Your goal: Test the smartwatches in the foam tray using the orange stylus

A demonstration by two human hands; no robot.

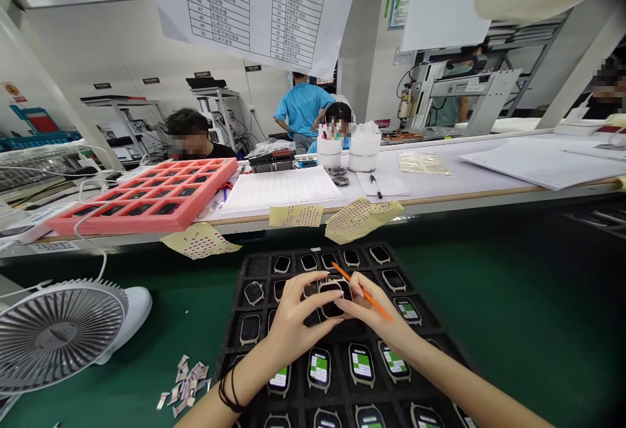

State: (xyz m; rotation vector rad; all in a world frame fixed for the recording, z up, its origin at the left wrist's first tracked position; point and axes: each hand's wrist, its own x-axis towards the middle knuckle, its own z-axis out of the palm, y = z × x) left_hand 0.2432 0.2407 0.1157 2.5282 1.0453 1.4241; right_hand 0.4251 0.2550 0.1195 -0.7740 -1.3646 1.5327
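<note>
The left hand (293, 317) has its fingers closed on a smartwatch body (333, 299) above a black foam tray (258, 265), the right hand (374, 317) grips an orange plastic pick (366, 294) against the watch, and a pink foam tray (141, 209) sits on the far workbench (430, 183)

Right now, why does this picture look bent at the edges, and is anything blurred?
Head view: the wide lens bows the hanging chart and stretches the desk fan at the left edge; the corners darken; even light leaves soft shadows on the black foam tray; the left hand, right hand and orange stick look sharp.
</note>
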